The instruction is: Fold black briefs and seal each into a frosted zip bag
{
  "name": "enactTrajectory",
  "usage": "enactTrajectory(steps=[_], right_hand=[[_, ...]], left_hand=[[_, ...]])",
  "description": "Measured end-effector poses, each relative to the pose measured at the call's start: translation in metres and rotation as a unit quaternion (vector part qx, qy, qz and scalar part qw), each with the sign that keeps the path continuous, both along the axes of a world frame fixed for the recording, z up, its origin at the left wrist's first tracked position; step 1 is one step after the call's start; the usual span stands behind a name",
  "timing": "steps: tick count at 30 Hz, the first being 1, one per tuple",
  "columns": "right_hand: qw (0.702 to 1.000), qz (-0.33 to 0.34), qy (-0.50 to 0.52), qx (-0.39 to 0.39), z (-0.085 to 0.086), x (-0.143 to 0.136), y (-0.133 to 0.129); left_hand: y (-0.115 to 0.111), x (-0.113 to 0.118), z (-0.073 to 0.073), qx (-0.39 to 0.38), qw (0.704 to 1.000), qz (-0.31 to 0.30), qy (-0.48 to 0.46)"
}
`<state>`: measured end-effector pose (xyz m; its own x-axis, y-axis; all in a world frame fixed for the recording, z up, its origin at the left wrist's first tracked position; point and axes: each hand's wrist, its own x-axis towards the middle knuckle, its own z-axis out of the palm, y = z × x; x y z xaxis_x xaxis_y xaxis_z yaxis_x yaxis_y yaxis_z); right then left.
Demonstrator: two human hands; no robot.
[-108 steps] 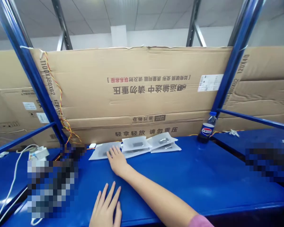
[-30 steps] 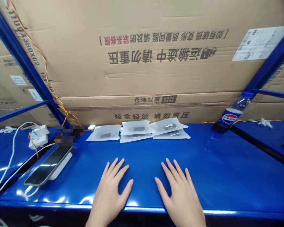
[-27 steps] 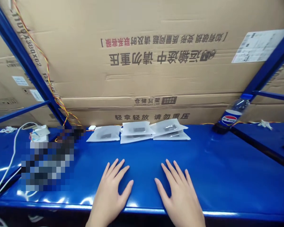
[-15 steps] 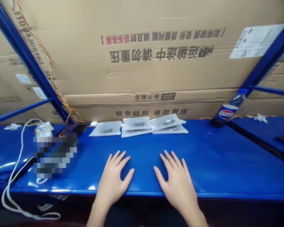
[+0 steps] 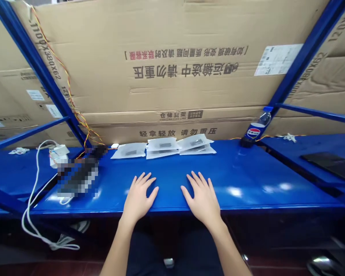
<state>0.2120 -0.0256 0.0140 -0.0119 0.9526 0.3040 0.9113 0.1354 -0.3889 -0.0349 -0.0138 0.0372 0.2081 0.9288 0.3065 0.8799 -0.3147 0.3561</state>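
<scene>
My left hand (image 5: 140, 195) lies palm down at the front edge of the blue shelf (image 5: 166, 172), fingers spread, with nothing in it. To its right my right hand (image 5: 201, 197) rests the same way, open and holding nothing. Beyond the fingertips, along the back of the shelf, lie several translucent white pouches, each with a small dark shape inside: a single left pouch (image 5: 128, 150), a middle stack (image 5: 162, 144) and a right stack (image 5: 196, 142). Neither hand touches them.
A cola bottle (image 5: 253, 130) stands at the back right. On the left are a white cable (image 5: 25, 218), a white adapter (image 5: 58, 155) and a pixelated dark object (image 5: 83, 174). Cardboard (image 5: 189, 27) backs the shelf between blue posts. A dark flat device (image 5: 330, 163) lies on the right-hand shelf.
The camera view has shifted, showing more of the right side and the floor below. Both hands stay spread on the shelf, and the pouches keep their places.
</scene>
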Motion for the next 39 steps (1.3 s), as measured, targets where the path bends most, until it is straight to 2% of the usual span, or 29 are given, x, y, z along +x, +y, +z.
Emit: enactTrajectory(steps=[21,39], right_hand=[[1.000,-0.013,-0.009,0.017,-0.006,-0.001,0.002],[0.999,-0.009,-0.028,0.026,-0.008,0.000,0.003]], left_hand=[[0.004,-0.005,-0.017,0.040,0.999,-0.003,-0.012],[0.006,-0.003,-0.022,0.051,0.999,-0.002,0.017]])
